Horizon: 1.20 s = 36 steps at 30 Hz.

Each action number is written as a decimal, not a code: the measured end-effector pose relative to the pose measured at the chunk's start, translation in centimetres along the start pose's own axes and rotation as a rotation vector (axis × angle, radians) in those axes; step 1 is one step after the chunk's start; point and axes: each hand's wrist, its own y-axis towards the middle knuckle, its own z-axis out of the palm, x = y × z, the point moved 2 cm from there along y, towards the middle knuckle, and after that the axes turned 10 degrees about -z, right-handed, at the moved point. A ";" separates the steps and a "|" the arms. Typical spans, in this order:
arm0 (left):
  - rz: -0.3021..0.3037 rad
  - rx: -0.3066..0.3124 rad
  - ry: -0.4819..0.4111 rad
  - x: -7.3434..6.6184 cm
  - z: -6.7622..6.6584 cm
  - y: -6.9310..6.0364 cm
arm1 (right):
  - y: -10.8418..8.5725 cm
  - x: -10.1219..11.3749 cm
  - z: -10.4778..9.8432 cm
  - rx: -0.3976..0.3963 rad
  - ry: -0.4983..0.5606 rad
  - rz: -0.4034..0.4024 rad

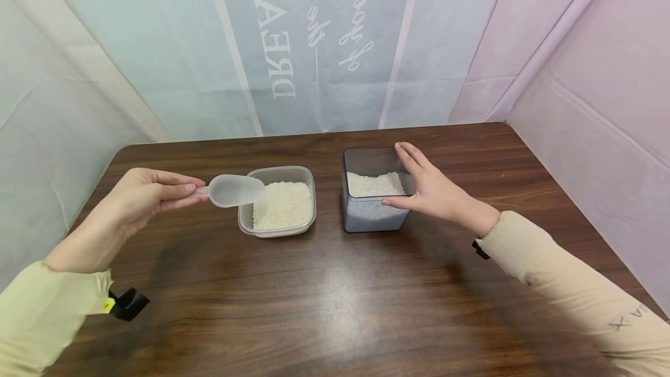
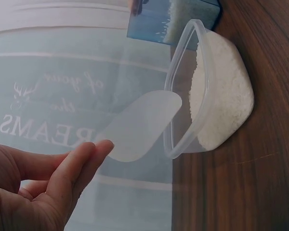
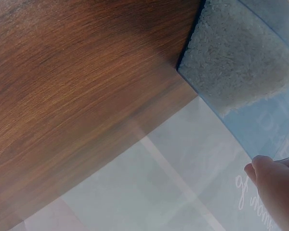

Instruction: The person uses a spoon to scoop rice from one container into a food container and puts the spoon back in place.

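My left hand (image 1: 152, 196) pinches the handle of a translucent white scoop (image 1: 232, 191) between thumb and fingers. The scoop's tip reaches over the left rim of a clear plastic tub (image 1: 313, 191) that holds white rice (image 1: 282, 205). No rice is visible in the scoop. To the right stands a taller blue-tinted square container (image 1: 374, 223), part filled with rice (image 3: 241, 57). My right hand (image 1: 434, 188) grips it across its right side, thumb at the near rim and fingers at the far rim. In the right wrist view only part of that hand shows.
Both containers stand on a dark wood-grain table (image 1: 324, 307), with a strip of tabletop between them. Behind the table hangs a pale blue cloth (image 1: 324, 74) with mirrored lettering. Light cloth walls (image 1: 602, 103) enclose the sides. A black strap end (image 1: 129, 304) hangs by the left sleeve.
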 end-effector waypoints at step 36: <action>0.166 -0.034 0.291 -2.8 5.0 -0.3 | 0.0 0.0 0.0 0.014 0.016 0.016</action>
